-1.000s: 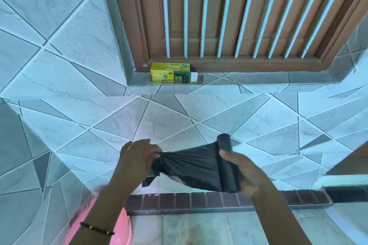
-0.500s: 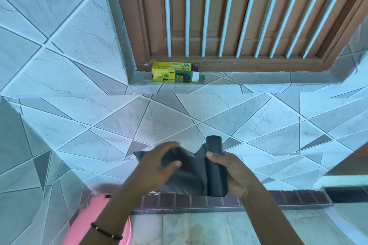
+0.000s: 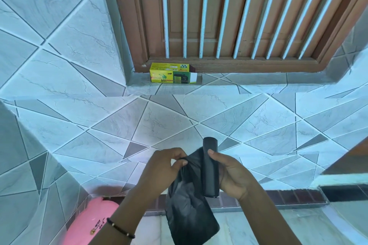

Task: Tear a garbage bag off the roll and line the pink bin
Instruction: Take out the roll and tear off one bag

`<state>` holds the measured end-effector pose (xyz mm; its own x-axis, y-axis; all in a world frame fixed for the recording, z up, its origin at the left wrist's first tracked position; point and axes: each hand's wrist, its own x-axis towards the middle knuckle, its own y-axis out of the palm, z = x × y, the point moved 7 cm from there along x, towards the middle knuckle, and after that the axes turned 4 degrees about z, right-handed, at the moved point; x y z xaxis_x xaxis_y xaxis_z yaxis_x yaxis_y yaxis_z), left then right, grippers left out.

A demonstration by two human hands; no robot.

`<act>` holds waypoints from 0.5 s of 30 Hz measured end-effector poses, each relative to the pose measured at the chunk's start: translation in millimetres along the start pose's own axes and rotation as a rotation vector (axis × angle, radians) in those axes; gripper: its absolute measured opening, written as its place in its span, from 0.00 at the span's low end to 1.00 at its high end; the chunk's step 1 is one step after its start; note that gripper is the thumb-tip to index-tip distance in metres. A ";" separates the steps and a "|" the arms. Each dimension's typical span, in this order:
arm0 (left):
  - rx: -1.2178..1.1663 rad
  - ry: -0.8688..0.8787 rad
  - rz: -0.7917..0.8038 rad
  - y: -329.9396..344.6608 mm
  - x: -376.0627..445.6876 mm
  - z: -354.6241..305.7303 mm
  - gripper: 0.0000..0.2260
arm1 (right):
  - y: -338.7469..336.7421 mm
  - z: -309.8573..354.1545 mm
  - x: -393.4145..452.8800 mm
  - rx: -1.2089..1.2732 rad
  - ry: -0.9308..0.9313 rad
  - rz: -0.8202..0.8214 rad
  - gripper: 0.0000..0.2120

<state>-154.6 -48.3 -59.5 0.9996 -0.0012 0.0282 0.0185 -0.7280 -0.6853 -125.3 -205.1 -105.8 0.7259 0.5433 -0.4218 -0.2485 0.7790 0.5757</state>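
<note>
A black roll of garbage bags point(image 3: 211, 167) stands upright in my right hand point(image 3: 232, 175), in front of the tiled wall. One black garbage bag point(image 3: 189, 213) hangs down from the roll's top end, folded and limp. My left hand point(image 3: 164, 167) pinches this bag near its top, right beside the roll. Whether the bag is still joined to the roll cannot be told. The pink bin point(image 3: 89, 225) shows at the lower left, partly hidden behind my left forearm.
A yellow and green bin-bag box point(image 3: 173, 75) lies on the tiled ledge under a brown wooden window with white bars point(image 3: 219, 16). Grey-blue tiled walls enclose the left and back. A dark brick strip point(image 3: 278, 199) runs along the floor edge.
My left hand has moved right, close to the roll, and now pinches the bag near the top. The bag, stretched sideways before, now hangs straight down. More of the pink bin shows.
</note>
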 end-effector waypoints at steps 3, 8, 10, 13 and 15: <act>0.046 -0.001 -0.025 -12.1 -1.1 6.9 0.06 | -5.7 -1.3 -2.6 0.026 0.021 -0.028 0.21; 0.104 -0.020 -0.094 -40.1 -6.3 21.5 0.09 | -13.7 -0.6 -5.4 0.023 0.028 -0.069 0.32; 0.125 -0.040 -0.109 -48.7 -8.0 30.4 0.12 | -15.2 0.4 -6.5 0.026 0.031 -0.072 0.33; 0.148 -0.077 -0.140 -60.5 -10.8 39.7 0.16 | -19.5 2.9 -8.5 0.018 0.037 -0.092 0.27; 0.140 -0.095 -0.166 -67.6 -12.2 44.6 0.17 | -23.9 7.1 -9.2 0.042 0.010 -0.111 0.23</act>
<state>-167.1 31.5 -46.0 0.9801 0.1795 0.0847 0.1785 -0.6107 -0.7715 -121.5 -231.0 -110.7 0.7410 0.4575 -0.4916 -0.1393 0.8208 0.5539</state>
